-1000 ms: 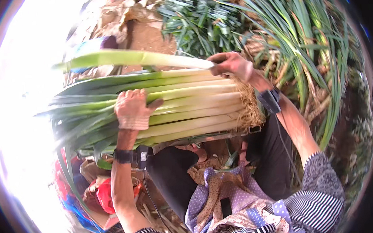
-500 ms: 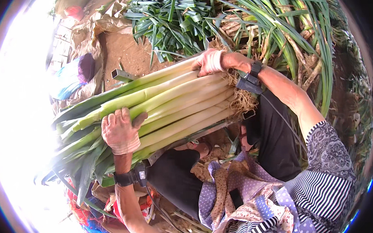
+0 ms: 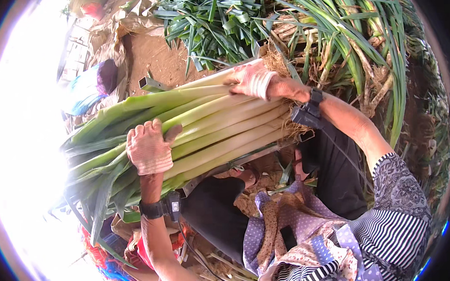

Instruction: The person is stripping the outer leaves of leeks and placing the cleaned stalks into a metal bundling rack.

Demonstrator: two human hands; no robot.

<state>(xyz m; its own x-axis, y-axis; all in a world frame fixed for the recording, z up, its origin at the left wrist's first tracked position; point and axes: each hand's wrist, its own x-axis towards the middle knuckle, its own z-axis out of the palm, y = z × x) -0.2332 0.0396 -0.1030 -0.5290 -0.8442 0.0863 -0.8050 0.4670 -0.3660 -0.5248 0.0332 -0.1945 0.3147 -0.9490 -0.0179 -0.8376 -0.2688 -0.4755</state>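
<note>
Green-and-white leeks are laid side by side across a metal frame, roots to the right. Green section is covered by the left hand, thumb splayed, fingers resting on top. White ends are covered by the right hand; whether a stalk is gripped can't be made out. Likely best pressed evenly, stalks parallel, root ends level. Cut leaves are piled beyond.

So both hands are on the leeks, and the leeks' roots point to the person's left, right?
Not quite: the head view shows the roots toward the person's right. The left hand and right hand are indeed on the leeks.
</note>
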